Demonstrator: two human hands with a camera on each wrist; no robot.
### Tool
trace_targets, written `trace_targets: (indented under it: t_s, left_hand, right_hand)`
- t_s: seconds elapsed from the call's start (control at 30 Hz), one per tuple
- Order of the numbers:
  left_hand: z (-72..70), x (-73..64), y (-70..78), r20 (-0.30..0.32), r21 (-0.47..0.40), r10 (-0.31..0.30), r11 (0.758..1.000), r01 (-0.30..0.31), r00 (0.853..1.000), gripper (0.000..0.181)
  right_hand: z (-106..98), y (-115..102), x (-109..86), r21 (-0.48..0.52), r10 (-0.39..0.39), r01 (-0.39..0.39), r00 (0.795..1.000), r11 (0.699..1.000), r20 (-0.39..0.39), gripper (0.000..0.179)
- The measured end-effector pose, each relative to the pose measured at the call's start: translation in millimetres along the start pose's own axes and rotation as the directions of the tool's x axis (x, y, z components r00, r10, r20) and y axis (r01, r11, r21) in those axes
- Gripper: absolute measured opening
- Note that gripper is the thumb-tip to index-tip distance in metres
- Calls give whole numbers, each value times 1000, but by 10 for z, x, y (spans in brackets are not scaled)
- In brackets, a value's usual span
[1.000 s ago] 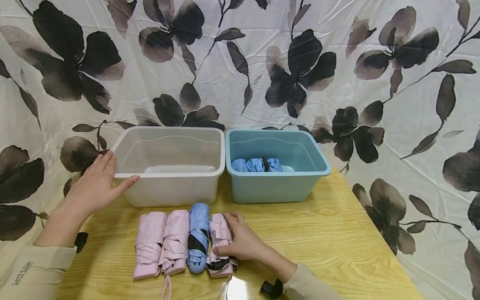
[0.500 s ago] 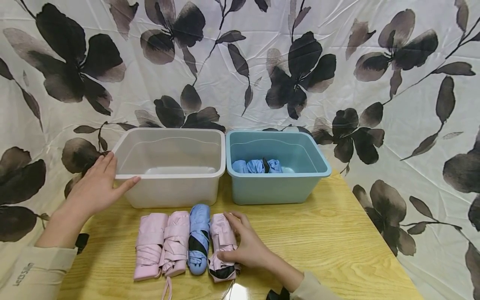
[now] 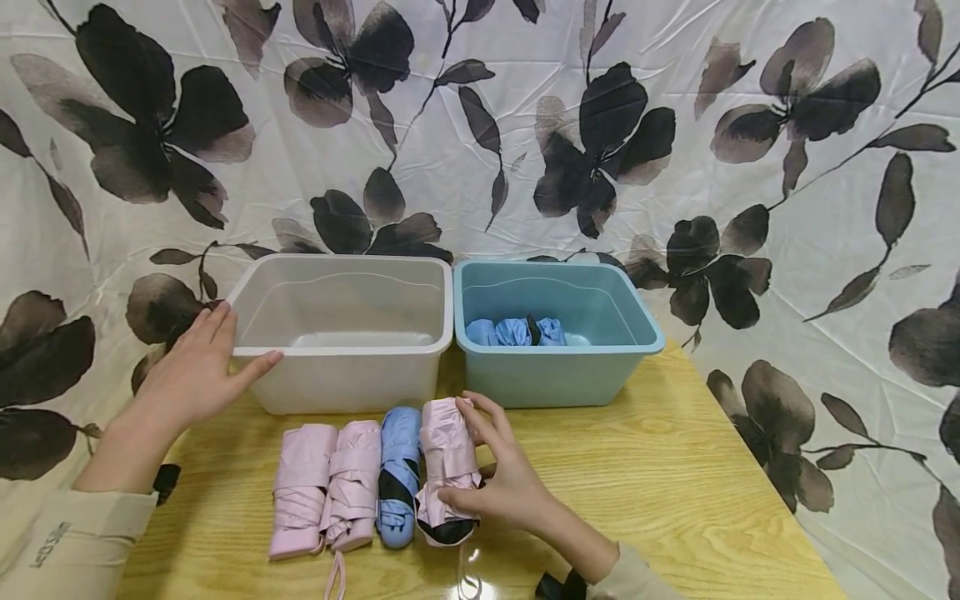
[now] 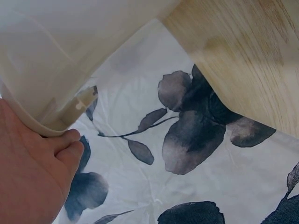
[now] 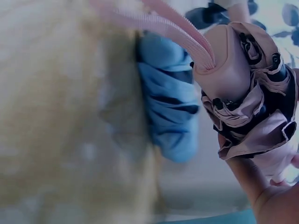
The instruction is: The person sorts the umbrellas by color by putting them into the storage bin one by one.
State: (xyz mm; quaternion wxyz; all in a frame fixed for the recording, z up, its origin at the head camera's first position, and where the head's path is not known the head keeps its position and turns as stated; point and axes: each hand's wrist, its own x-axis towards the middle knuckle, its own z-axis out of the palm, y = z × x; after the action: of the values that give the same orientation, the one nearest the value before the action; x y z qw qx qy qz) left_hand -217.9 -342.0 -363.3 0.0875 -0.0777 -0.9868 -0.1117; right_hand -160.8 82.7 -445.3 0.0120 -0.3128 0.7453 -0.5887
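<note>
My right hand [image 3: 506, 479] grips a pink folded umbrella [image 3: 450, 450], thumb on its near side and fingers at its far end. Its pink wrist strap [image 5: 187, 37] dangles from the handle end in the right wrist view. Beside it on the table lie a blue folded umbrella [image 3: 399, 475] with a black band and two more pink folded umbrellas, one in the middle [image 3: 352, 483] and one at the left [image 3: 302, 492]. My left hand [image 3: 187, 371] holds the front left corner of the whitish bin [image 3: 345, 379], fingertips bent under its rim in the left wrist view.
A teal bin [image 3: 547, 379] stands right beside the whitish one, with a blue folded umbrella [image 3: 513, 332] inside. Both are on the wooden table [image 3: 660, 483]. Behind hangs a white cloth [image 3: 480, 167] with dark flowers.
My right hand has raised the rightmost pink umbrella from the table and moved it slightly away from me, its strap now hanging. The left hand stays at the whitish bin's corner.
</note>
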Motion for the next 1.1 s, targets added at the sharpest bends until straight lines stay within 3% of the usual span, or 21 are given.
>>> trace_targets:
  t_s: [0.2, 0.53, 0.8, 1.1]
  left_hand:
    - [7, 13, 9, 0, 1, -5, 1000, 5, 1000, 103]
    - [11, 15, 8, -6, -2, -6, 1000, 6, 1000, 103]
    - [10, 16, -10, -4, 1, -2, 1000, 2, 1000, 103]
    - [9, 16, -10, 1, -3, -6, 1000, 6, 1000, 104]
  right_hand:
    - [-93, -158, 137, -16, -139, 138, 989, 990, -59, 106]
    - [-273, -374, 483, -90, -238, 225, 955, 970, -179, 108]
    - [-407, -579, 1003, -50, -300, 296, 930, 954, -212, 108]
    - [-410, -717, 1647, -84, -288, 276, 931, 957, -226, 104]
